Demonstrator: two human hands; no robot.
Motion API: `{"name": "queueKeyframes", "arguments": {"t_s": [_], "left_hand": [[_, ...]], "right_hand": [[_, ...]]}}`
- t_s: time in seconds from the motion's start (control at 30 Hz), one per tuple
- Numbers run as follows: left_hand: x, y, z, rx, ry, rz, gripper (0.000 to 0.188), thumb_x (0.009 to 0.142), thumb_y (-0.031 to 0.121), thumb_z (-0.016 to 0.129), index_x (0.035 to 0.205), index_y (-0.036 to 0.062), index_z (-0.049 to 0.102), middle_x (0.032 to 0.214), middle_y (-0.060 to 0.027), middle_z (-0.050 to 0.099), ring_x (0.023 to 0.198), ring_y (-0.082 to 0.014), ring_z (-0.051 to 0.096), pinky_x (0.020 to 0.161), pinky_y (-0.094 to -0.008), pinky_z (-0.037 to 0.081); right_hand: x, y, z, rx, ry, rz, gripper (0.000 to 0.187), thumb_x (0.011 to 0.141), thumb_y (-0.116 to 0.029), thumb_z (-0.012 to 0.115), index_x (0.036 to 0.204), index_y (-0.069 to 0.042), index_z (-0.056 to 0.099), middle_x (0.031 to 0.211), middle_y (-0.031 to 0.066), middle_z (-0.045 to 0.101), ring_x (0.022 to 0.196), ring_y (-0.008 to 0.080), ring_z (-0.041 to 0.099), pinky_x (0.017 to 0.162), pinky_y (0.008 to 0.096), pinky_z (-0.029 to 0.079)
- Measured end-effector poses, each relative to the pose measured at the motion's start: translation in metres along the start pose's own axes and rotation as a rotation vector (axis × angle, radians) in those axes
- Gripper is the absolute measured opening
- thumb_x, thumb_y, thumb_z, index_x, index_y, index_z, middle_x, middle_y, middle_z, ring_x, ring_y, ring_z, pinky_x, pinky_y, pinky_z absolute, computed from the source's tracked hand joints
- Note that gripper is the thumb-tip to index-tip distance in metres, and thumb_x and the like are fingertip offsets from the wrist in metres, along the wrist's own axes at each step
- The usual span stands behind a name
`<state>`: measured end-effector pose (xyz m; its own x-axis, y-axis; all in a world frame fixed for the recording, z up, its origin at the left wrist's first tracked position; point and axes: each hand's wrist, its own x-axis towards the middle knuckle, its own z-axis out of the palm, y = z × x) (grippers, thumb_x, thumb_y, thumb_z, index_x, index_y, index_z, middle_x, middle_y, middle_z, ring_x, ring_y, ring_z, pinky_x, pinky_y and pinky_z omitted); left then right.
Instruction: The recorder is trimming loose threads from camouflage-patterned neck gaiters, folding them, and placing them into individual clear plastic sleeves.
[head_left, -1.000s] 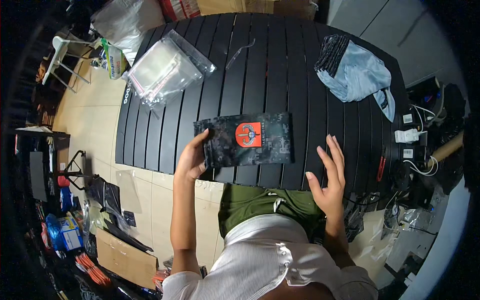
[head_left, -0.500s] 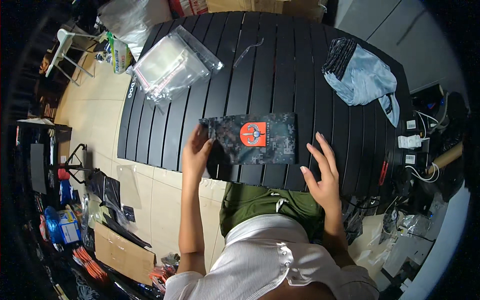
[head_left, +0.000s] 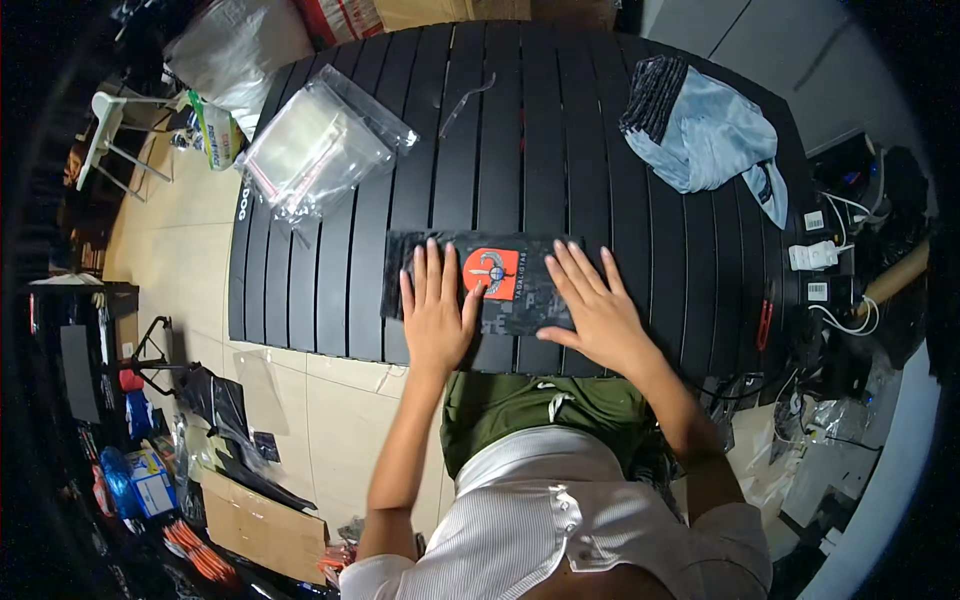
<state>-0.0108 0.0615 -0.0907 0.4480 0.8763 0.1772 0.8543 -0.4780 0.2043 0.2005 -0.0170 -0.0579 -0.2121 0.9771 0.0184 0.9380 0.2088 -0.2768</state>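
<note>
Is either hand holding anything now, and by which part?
Nothing is gripped: the left hand and right hand lie flat on the left and right parts of the dark patterned piece.

On my feed I make out a whitish, finely ribbed short-sleeved top [head_left: 480,520] with a buttoned placket [head_left: 567,520] down the front and a smoother pale band [head_left: 520,450] below. Under it I see dark green fabric shorts [head_left: 500,415], with a knotted white drawstring [head_left: 558,408] and a small white mark [head_left: 545,384]. Left hand [head_left: 436,310] and right hand [head_left: 597,312] are bare.
</note>
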Motion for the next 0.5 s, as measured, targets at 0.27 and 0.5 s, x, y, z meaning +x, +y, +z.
{"name": "queueKeyframes", "arguments": {"t_s": [0.27,0.5], "left_hand": [[0.060,-0.016,-0.018,0.088,-0.072,0.718,0.053,0.086,0.041,0.044,0.133,0.0173,0.037,0.141,-0.0085,0.029,0.131,-0.0253,0.025,0.106,-0.0401,0.019],[-0.043,-0.003,-0.030,-0.113,-0.068,0.812,0.053,0.081,0.051,0.046,0.125,0.0223,0.047,0.129,0.0010,0.046,0.115,-0.0139,0.044,0.094,-0.0351,0.030]], "right_hand": [[-0.088,-0.037,-0.026,-0.084,-0.324,-0.285,0.072,0.072,-0.046,0.061,0.130,-0.008,0.039,0.138,0.0142,0.031,0.130,0.0296,0.024,0.105,0.0495,0.016],[-0.071,-0.025,0.009,0.028,-0.075,-0.206,0.067,0.075,-0.041,0.061,0.131,-0.013,0.039,0.139,0.0083,0.031,0.129,0.0285,0.027,0.102,0.0568,0.018]]}}
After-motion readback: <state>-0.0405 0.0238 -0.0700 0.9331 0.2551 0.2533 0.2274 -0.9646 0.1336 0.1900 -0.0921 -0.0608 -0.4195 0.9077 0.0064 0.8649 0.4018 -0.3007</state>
